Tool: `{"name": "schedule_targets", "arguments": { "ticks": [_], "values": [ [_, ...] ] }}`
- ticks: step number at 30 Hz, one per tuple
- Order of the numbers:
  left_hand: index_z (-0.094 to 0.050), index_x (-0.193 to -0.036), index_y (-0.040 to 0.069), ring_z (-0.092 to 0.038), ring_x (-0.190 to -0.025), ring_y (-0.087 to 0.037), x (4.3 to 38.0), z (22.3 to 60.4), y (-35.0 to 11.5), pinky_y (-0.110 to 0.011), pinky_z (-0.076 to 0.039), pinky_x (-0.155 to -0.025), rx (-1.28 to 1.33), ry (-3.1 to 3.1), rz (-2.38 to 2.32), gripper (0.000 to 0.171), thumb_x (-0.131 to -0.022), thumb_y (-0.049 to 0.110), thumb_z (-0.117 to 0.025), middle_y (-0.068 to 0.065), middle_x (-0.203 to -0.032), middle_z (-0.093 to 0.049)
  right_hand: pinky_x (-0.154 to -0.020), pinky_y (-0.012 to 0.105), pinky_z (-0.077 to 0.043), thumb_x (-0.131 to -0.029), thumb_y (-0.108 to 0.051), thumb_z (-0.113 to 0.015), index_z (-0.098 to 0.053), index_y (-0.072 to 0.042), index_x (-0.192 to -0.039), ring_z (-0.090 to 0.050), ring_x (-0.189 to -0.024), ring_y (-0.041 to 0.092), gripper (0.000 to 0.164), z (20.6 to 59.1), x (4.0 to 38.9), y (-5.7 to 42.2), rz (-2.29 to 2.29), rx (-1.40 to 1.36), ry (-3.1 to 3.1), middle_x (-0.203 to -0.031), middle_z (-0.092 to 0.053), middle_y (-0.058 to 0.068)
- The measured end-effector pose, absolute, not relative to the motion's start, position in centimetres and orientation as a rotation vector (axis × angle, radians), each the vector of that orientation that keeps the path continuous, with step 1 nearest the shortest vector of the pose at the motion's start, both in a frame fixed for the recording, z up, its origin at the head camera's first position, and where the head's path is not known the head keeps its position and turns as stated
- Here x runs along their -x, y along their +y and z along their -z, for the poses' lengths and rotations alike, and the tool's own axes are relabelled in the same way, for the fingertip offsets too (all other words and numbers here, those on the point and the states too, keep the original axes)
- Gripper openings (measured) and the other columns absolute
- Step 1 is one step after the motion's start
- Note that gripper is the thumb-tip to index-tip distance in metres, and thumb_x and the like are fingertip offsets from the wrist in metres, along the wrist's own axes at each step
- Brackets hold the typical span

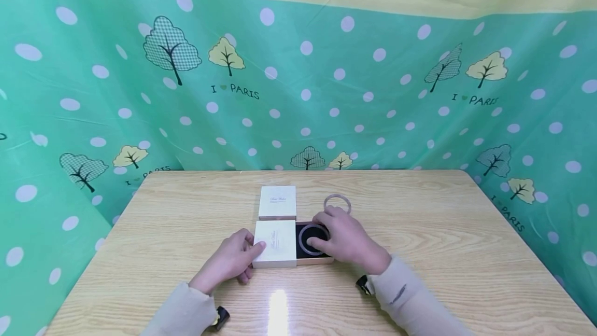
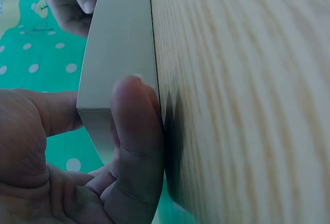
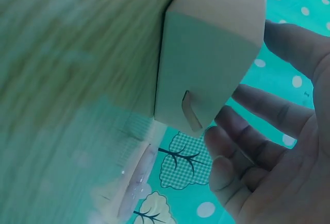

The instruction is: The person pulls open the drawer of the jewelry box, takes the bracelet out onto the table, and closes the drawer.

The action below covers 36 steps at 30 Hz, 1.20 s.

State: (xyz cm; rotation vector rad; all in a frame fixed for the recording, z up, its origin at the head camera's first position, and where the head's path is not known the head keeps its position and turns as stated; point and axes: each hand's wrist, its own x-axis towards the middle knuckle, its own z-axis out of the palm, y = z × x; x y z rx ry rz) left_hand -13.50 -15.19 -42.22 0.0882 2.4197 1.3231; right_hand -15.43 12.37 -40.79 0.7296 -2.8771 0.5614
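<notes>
A white drawer-style gift box (image 1: 275,245) with faint lettering lies on the table. My left hand (image 1: 235,255) grips its left end, thumb on the top and fingers at the side. From its right end sticks out a black-lined tray (image 1: 302,260), with a pale purple bangle (image 1: 303,247) inside. Over the tray is my right hand (image 1: 345,235), thumb reaching inside the ring and fingers loosely bent near the far edge. In the right wrist view, a short pull tab (image 3: 191,112) shows on the tray's end. The exact fingertip contact with the bangle is hidden.
A second white box (image 1: 278,201) sits directly behind the first. Another pale bangle (image 1: 337,195) lies on the table beyond my right hand. The wooden table (image 1: 186,211) ends at a green dotted curtain (image 1: 326,92).
</notes>
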Motion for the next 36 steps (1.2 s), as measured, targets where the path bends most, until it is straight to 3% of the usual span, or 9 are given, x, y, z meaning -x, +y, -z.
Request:
{"name": "schedule_targets", "arguments": {
  "ticks": [11, 20, 36],
  "values": [
    [-0.048, -0.112, -0.004, -0.058, -0.043, -0.020, 13.5, 42.2, -15.2, -0.034, -0.053, -0.042, -0.101, 2.422, -1.330, 0.041, -0.097, 0.033, -0.056, -0.013, -0.065, -0.059, -0.066, 0.027, -0.041, -0.080, -0.054, -0.069, -0.067, -0.015, -0.113, -0.047, -0.082, 0.013, 0.051, 41.1, 15.3, 11.9, -0.314, -0.842, -2.804, -0.096, -0.057, -0.004],
    [-0.048, -0.112, -0.004, -0.058, -0.043, -0.020, 13.5, 42.1, -15.2, -0.033, -0.053, -0.042, -0.095, 2.424, -1.322, 0.042, -0.097, 0.034, -0.056, -0.012, -0.065, -0.059, -0.068, 0.028, -0.044, -0.077, -0.058, -0.070, -0.067, -0.012, -0.115, -0.047, -0.082, 0.015, 0.060, 41.0, 14.8, 11.5, -0.278, -0.854, -2.839, -0.095, -0.054, -0.001],
    [-0.048, -0.113, -0.004, -0.058, -0.044, -0.020, 13.4, 42.2, -15.2, -0.034, -0.053, -0.042, -0.088, 2.421, -1.328, 0.043, -0.096, 0.034, -0.057, -0.013, -0.065, -0.059, -0.062, 0.026, -0.043, -0.074, -0.059, -0.074, -0.068, -0.012, -0.115, -0.046, -0.073, 0.014, 0.064, 40.4, 14.7, 10.6, -0.283, -0.800, -2.963, -0.089, -0.050, 0.000]
  ]
}}
